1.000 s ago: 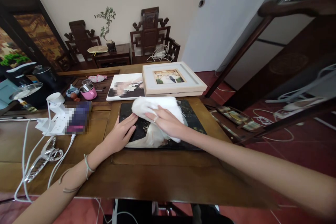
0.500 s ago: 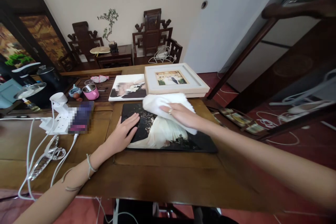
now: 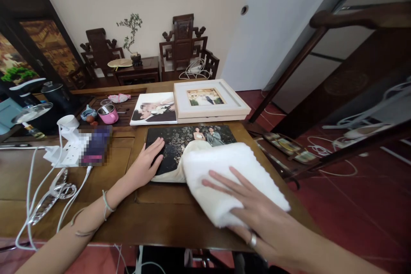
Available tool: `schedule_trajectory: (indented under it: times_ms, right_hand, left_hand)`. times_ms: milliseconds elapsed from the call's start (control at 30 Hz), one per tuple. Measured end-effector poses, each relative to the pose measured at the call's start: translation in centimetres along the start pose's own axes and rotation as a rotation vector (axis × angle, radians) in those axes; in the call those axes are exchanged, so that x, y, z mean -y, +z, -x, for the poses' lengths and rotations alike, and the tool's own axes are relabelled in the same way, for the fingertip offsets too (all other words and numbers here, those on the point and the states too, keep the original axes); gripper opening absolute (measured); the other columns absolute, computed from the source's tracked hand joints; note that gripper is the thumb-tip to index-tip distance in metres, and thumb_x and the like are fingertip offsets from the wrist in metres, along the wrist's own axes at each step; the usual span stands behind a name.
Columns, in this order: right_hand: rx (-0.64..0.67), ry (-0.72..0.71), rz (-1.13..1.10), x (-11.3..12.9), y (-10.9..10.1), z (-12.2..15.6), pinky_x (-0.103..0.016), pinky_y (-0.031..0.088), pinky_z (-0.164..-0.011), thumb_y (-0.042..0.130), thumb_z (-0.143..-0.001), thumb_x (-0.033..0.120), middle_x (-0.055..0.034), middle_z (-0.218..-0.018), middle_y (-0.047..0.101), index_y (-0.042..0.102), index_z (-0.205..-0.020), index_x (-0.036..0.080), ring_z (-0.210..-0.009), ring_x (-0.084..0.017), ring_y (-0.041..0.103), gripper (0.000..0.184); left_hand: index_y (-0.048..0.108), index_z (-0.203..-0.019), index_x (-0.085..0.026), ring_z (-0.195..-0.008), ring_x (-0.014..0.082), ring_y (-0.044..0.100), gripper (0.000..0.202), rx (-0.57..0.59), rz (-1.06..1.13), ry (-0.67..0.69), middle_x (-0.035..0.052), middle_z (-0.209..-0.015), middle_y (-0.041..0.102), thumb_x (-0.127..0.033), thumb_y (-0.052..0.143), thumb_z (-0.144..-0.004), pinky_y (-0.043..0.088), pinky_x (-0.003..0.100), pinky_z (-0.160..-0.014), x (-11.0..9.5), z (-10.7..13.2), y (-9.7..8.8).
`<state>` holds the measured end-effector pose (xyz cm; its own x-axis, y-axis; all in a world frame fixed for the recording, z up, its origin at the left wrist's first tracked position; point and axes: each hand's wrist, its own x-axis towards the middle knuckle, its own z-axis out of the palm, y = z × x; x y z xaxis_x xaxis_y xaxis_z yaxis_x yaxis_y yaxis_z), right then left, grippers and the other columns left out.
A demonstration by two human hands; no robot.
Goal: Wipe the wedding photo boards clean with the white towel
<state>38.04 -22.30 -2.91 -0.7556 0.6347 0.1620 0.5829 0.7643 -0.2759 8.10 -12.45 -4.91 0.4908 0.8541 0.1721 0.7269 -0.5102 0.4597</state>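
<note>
A dark photo panel (image 3: 170, 150) with a couple in wedding clothes lies flat on the wooden table. On its left edge rests my left hand (image 3: 146, 165), palm down with the fingers stretched out. My right hand (image 3: 253, 205) holds a thick white cloth (image 3: 221, 158) against the panel's front right part. Some fingers lie over the cloth, while part of the hand is tucked into its near fold. The cloth hides the panel's lower right corner and hangs over the table in front of it.
Behind the panel lie a white-framed picture (image 3: 242, 113) and a smaller photo board (image 3: 138, 113). At left are a power strip (image 3: 72, 150) with cables, a clear hair clip (image 3: 53, 195), a pink cup (image 3: 109, 114) and a dark kettle (image 3: 56, 96). A wooden rack (image 3: 289, 68) stands at right.
My right hand has drawn the white cloth from the panel's far edge toward me and to the right. The couple at the panel's top now shows. My left hand stays on the panel.
</note>
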Motion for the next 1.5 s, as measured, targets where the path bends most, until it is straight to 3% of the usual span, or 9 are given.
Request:
schedule_trajectory:
  times_ms: [133,333,500,633,767,1033,1133,1333,1500]
  right_hand:
    - [0.063,-0.024,-0.031,0.1,-0.4,-0.4,-0.058,0.011,-0.115,0.046,-0.090,0.026,-0.0023,-0.151,0.032,0.069,-0.092,0.023,-0.141,-0.027,0.019,0.023]
    - [0.041,0.062,0.063,-6.0,-2.2,-3.5,-0.058,0.013,-0.114,0.037,-0.096,0.030,-0.0157,-0.146,0.040,0.067,-0.095,0.015,-0.142,-0.025,0.019,0.034]
    - [0.047,0.052,0.130,-10.7,-3.0,-6.0,-0.060,0.011,-0.113,0.033,-0.097,0.033,-0.0132,-0.150,0.033,0.065,-0.104,0.015,-0.143,-0.026,0.013,0.037]
    - [0.045,0.042,0.185,-11.8,-2.9,-6.8,-0.062,0.011,-0.112,0.034,-0.096,0.033,-0.0119,-0.152,0.029,0.063,-0.114,0.017,-0.143,-0.028,0.011,0.038]
    - [0.046,0.036,0.200,-10.2,-2.3,-5.8,-0.062,0.011,-0.112,0.035,-0.096,0.032,-0.0101,-0.151,0.031,0.066,-0.110,0.018,-0.143,-0.028,0.011,0.037]
    - [0.078,0.020,0.036,-1.6,-1.4,-0.6,-0.058,0.013,-0.115,0.039,-0.095,0.031,-0.0034,-0.150,0.033,0.070,-0.090,0.021,-0.142,-0.026,0.018,0.033]
    - [0.082,-0.014,-0.021,-0.7,-1.7,0.0,-0.051,0.016,-0.117,0.040,-0.095,0.032,-0.0042,-0.149,0.036,0.069,-0.089,0.021,-0.141,-0.024,0.020,0.031]
    - [0.040,0.046,0.045,-6.3,-2.5,-3.2,-0.054,0.015,-0.116,0.032,-0.098,0.032,-0.0169,-0.147,0.038,0.067,-0.094,0.013,-0.140,-0.026,0.024,0.040]
    - [-0.009,0.060,0.123,-11.0,-2.5,-6.7,-0.061,0.017,-0.113,0.031,-0.098,0.033,-0.0198,-0.141,0.045,0.066,-0.098,0.013,-0.140,-0.028,0.022,0.040]
  left_hand:
    - [0.040,-0.141,-0.022,-0.142,0.0217,0.025,0.046,0.001,0.000,0.005,0.0098,-0.151,0.034,-0.031,0.033,-0.097,0.017,0.054,-0.114,0.1,-0.1,0.0]
    - [0.041,-0.141,-0.019,-0.142,0.0222,0.025,0.046,0.015,0.006,0.007,0.0112,-0.151,0.035,-0.031,0.034,-0.097,0.016,0.054,-0.114,-0.1,-0.1,-0.2]
    - [0.040,-0.141,-0.021,-0.142,0.0224,0.025,0.046,0.017,0.014,0.009,0.0107,-0.151,0.034,-0.031,0.034,-0.097,0.016,0.055,-0.113,0.0,-0.1,-0.2]
    - [0.040,-0.141,-0.022,-0.142,0.0224,0.025,0.045,0.012,0.010,0.004,0.0104,-0.151,0.034,-0.031,0.033,-0.097,0.015,0.055,-0.114,-0.1,-0.1,-0.1]
    - [0.040,-0.141,-0.021,-0.142,0.0230,0.026,0.045,0.009,0.018,-0.002,0.0109,-0.151,0.035,-0.031,0.033,-0.097,0.016,0.057,-0.113,-0.3,-0.2,-0.1]
    - [0.040,-0.141,-0.019,-0.142,0.0222,0.025,0.046,0.002,0.011,-0.021,0.0116,-0.151,0.034,-0.031,0.033,-0.097,0.015,0.055,-0.114,-0.4,-0.1,0.0]
    - [0.041,-0.140,-0.020,-0.142,0.0223,0.026,0.046,0.001,0.014,-0.020,0.0112,-0.150,0.035,-0.031,0.033,-0.097,0.015,0.055,-0.114,-0.4,-0.1,0.0]
    - [0.041,-0.140,-0.019,-0.142,0.0225,0.025,0.045,0.002,0.020,-0.010,0.0116,-0.151,0.034,-0.030,0.033,-0.097,0.015,0.056,-0.113,-0.3,0.0,0.0]
    - [0.040,-0.141,-0.021,-0.143,0.0212,0.024,0.045,0.010,0.008,-0.010,0.0103,-0.151,0.034,-0.029,0.033,-0.097,0.015,0.054,-0.114,0.0,0.0,0.1]
